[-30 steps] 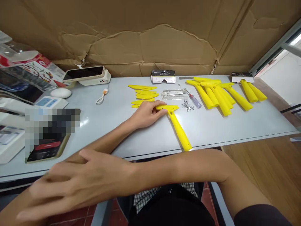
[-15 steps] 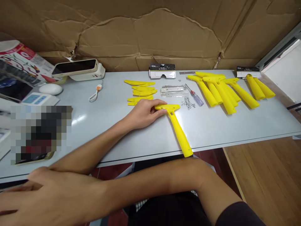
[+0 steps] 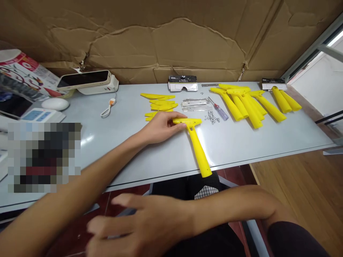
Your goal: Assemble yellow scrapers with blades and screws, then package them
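My left hand [image 3: 160, 129] pinches one end of the head of a yellow plastic scraper handle [image 3: 198, 150]. The handle lies on the grey table [image 3: 241, 142], its grip pointing toward me and its butt just past the front edge. In front of my lap, below that edge, is my right hand [image 3: 150, 223], slightly blurred, its fingers apart and nothing in it. Just beyond my left hand lie several flat yellow pieces [image 3: 160, 105]. Silver blades [image 3: 197, 104], a heap of small screws [image 3: 212, 117] and a screwdriver [image 3: 219, 109] sit behind the scraper handle.
More yellow scraper handles [image 3: 249, 107] are piled at the right. Small black-and-white packages [image 3: 182, 84] stand along the cardboard [image 3: 134, 46] at the back. On the left are a phone on a white charger [image 3: 112, 85], a white mouse [image 3: 55, 104] and a short cable [image 3: 107, 109].
My right hand has come away from over my left forearm, moving right to above my lap with its fingers spread. The left hand still pinches the scraper handle. The view has shifted slightly.
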Demonstrator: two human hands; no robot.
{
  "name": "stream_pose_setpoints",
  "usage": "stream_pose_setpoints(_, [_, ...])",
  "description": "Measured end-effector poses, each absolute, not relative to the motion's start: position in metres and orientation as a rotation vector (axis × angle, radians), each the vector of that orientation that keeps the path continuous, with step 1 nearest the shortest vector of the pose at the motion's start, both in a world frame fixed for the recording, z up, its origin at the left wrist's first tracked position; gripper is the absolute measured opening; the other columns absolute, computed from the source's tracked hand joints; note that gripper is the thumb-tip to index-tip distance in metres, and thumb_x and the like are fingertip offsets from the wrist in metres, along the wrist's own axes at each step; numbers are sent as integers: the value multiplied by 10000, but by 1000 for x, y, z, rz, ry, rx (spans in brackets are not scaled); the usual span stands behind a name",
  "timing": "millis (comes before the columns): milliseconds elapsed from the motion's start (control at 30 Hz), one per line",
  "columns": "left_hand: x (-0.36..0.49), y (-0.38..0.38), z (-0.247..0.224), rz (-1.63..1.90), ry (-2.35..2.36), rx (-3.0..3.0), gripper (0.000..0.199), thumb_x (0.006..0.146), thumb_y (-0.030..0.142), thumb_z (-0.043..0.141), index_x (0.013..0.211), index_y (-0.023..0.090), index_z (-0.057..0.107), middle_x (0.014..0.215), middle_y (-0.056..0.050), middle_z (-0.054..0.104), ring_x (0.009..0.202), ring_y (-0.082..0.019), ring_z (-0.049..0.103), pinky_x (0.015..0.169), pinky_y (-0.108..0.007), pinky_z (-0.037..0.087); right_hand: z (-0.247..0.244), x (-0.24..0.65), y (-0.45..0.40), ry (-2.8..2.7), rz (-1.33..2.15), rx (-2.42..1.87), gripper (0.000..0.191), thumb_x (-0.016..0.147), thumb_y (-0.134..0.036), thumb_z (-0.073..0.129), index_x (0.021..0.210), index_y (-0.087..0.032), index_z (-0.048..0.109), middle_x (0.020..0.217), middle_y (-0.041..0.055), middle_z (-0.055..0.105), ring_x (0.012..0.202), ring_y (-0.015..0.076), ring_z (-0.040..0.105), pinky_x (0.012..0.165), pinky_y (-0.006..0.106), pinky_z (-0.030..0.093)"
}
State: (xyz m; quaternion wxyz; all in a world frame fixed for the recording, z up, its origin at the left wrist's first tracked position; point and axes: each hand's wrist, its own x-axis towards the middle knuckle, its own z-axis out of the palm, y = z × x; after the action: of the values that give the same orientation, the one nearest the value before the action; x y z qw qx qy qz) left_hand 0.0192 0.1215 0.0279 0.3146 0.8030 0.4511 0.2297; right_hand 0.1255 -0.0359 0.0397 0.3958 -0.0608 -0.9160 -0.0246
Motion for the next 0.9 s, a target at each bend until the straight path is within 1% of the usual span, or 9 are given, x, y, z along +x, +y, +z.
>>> stream_pose_setpoints(33, [18,122,29,610,1192,2091,463,975,496,709,1298,190,835,1125,-97,844,826,-211,680,725,-335,512,45,147,-31,-2209,-161,5,441,920,-235,629,677,-554,811,854,-185,804,954,134,729,797,373,548])
stream_pose_setpoints(67, [17,123,30,620,1208,2083,461,978,498,708,1302,195,837,1165,-102,844,841,-215,691,742,-342,527,51,168,-23,-2264,-162,-51,427,963,-207,636,676,-470,812,816,-138,789,885,136,720,816,356,559])
stream_pose_setpoints(167, [19,120,29,658,1298,2211,422,982,447,716,1285,190,855,1110,-104,846,836,-221,701,810,-367,552,67,223,17,-2441,-239,-169,269,1034,-171,628,854,-287,791,832,-24,753,813,172,661,755,376,529])
stream_pose_setpoints(233, [22,117,28,686,1320,2359,396,999,407,701,1287,188,861,1058,-108,831,880,-241,718,866,-389,557,75,252,54,-2450,-275,-388,245,1062,-162,584,892,-231,746,814,24,726,791,193,634,734,387,497])
stream_pose_setpoints(367, [30,111,28,734,1419,2595,383,1023,418,691,1308,221,856,1167,-133,795,996,-299,741,856,-425,555,75,286,124,-2359,140,-763,143,996,-272,668,868,-230,712,789,23,727,742,192,655,737,373,521])
stream_pose_setpoints(567, [24,116,26,681,1573,2659,325,1043,461,687,1191,242,877,1195,-132,787,1011,-328,713,833,-462,542,52,309,168,-1868,764,-1051,279,1003,-498,721,894,-243,750,875,63,793,836,230,762,801,419,644])
stream_pose_setpoints(667, [14,128,19,760,1439,2709,283,1027,427,716,1117,223,890,1239,-138,767,1127,-346,657,977,-506,533,48,324,172,-1783,745,-1144,305,1031,-523,690,929,-248,773,925,77,810,892,251,789,830,444,663])
stream_pose_setpoints(733, [8,135,15,834,1344,2718,282,1011,400,743,1185,225,879,1299,-138,744,1181,-347,617,1060,-532,506,51,334,171,-1869,564,-1229,283,1036,-466,683,889,-243,775,898,84,806,852,258,775,833,467,654])
stream_pose_setpoints(900, [3,144,6,847,1276,2674,203,1011,368,760,1141,283,890,1279,-119,745,1233,-355,588,1099,-579,456,61,349,167,-2039,313,-1360,256,1030,-354,644,851,-226,776,854,82,803,801,260,743,849,492,625])
